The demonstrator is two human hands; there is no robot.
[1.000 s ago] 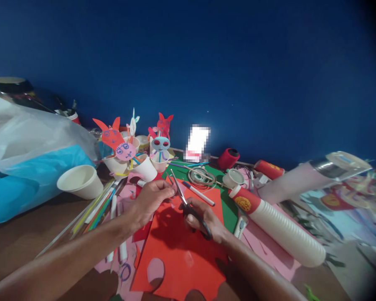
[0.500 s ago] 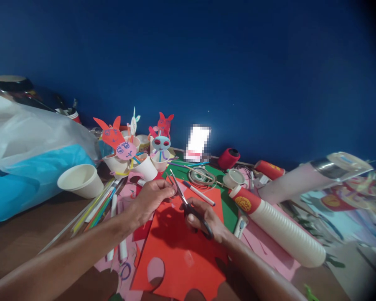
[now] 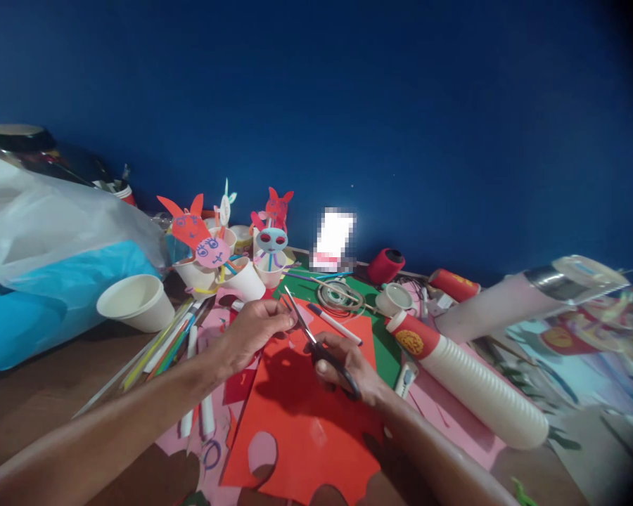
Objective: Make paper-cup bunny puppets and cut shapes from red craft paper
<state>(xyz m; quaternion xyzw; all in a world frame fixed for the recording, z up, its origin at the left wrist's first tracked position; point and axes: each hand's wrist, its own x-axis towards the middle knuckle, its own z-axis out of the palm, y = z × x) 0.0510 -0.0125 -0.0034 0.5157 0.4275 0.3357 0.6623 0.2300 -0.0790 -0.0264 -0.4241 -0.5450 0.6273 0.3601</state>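
Note:
My right hand (image 3: 345, 365) is wrapped round the black handles of the scissors (image 3: 307, 329), whose blades point up and to the left. My left hand (image 3: 261, 327) is closed in a pinch beside the blades, on a small thin piece too small to make out. Both hands are above a red paper sheet (image 3: 300, 429) with rounded pieces cut out of its lower edge and an oval hole. A capped marker (image 3: 335, 325) lies on the sheet just beyond my right hand.
Paper figures (image 3: 214, 251) stand in cups at the back left. A white cup (image 3: 136, 303) lies tilted beside colored sticks. A long stack of paper cups (image 3: 472, 385) lies to the right, near a cutter (image 3: 405, 381). A red thread spool (image 3: 385, 266) is at the back.
The scissor blades have come together from slightly apart. Both hands have hardly moved.

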